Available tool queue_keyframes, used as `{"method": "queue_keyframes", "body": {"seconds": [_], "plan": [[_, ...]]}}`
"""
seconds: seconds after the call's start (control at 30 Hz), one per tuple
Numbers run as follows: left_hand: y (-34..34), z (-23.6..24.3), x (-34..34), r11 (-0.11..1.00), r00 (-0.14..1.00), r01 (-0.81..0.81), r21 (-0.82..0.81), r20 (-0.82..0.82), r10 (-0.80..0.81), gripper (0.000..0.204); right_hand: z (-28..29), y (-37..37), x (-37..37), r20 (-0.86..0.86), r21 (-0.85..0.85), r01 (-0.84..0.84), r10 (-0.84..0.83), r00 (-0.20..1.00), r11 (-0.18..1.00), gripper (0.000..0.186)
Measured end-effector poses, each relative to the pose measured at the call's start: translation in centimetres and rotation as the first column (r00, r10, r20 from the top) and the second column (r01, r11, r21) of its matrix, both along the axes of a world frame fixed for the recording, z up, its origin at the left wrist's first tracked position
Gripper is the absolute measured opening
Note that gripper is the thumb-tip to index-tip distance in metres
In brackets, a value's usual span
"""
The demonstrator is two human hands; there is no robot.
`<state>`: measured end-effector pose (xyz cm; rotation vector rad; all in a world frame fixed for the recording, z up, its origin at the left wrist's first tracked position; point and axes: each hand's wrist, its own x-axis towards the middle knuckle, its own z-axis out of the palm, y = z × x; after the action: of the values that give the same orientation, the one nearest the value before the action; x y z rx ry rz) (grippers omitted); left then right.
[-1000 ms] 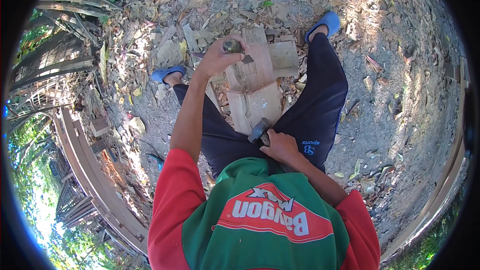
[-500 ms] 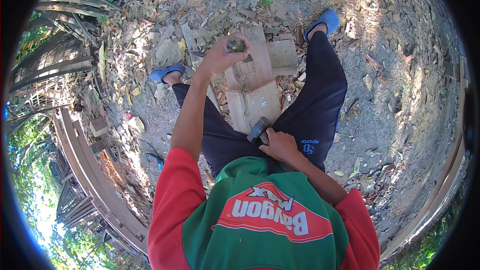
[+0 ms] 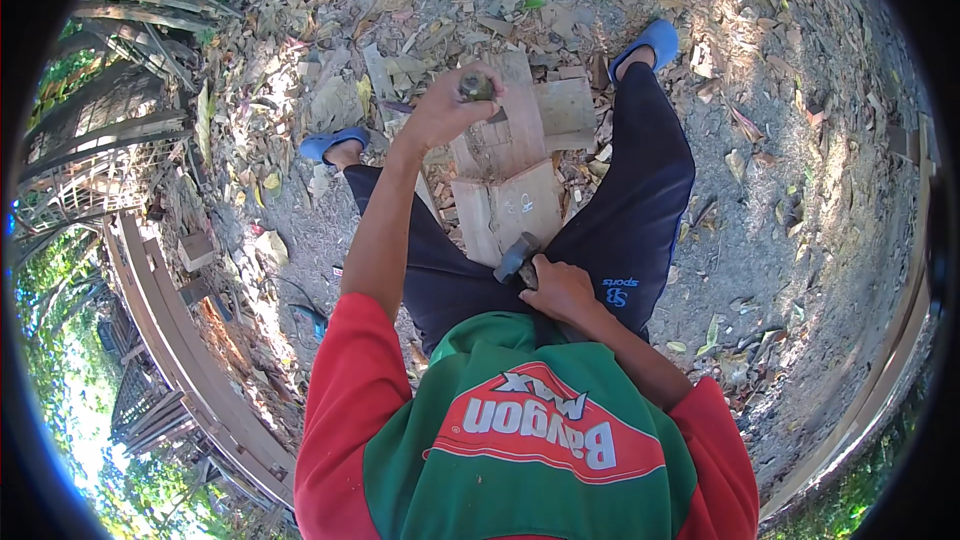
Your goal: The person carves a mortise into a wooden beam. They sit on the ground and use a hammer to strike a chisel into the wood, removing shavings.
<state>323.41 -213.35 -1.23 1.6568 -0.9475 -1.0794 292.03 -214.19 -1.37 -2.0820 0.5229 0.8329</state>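
Observation:
My left hand (image 3: 450, 108) is closed around a chisel (image 3: 476, 88), seen nearly end-on by its round, worn butt. The blade's tip is hidden below the hand. Under it lies a light wooden board (image 3: 518, 130), with a dark notch or shadow beside my fingers. Close to my lap, my right hand (image 3: 560, 290) grips a hammer (image 3: 517, 258) by its short visible handle, the grey metal head pointing forward and left. A second pale wood piece (image 3: 525, 202) with small white marks lies between my thighs, touching the board's near end.
Another flat wood piece (image 3: 566, 112) lies crosswise under the board. Dry leaves and wood chips cover the ground. Long planks (image 3: 190, 350) are stacked at left, near a dark tool with a blue part (image 3: 318, 322). My blue clogs (image 3: 655, 44) stand either side of the wood.
The chisel's butt has shifted slightly to the right as my left hand tilts a little. The hammer and the wood have stayed in place.

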Motion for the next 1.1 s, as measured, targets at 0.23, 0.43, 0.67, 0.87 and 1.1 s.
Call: {"method": "queue_keyframes", "body": {"seconds": [0.23, 0.43, 0.67, 0.87, 1.1], "plan": [[-1.0, 1.7, -0.9, 0.995, 0.992, 0.074, 0.060, 0.099, -0.079, 0.021, -0.1, -2.5, 0.2, -0.024, 0.363, 0.248, -0.257, 0.966, 0.898, 0.045], [0.8, -0.8, -0.5, 0.997, 0.998, 0.053, -0.049, 0.040, -0.051, 0.024, 9.9, -6.9, 3.3, -0.089, 0.716, 0.568, -0.754, 0.651, 0.406, 0.026], [0.4, -1.1, -1.2, 0.993, 0.994, -0.026, -0.118, 0.098, 0.038, 0.026, 17.7, -10.8, 7.3, 0.468, 0.477, 0.571, -0.743, 0.479, 0.668, 0.021], [1.5, -0.3, -1.6, 0.993, 0.985, 0.000, -0.116, 0.173, 0.020, 0.025, 25.7, -9.7, 11.4, 0.753, 0.647, 0.251, -0.655, -0.063, 0.720, 0.019], [3.0, -6.9, -2.5, 0.910, 0.959, -0.032, -0.414, 0.244, 0.144, 0.034, 6.8, -8.2, 13.3, 0.359, -0.486, 0.171, 0.017, 0.933, 0.857, 0.047]]}}
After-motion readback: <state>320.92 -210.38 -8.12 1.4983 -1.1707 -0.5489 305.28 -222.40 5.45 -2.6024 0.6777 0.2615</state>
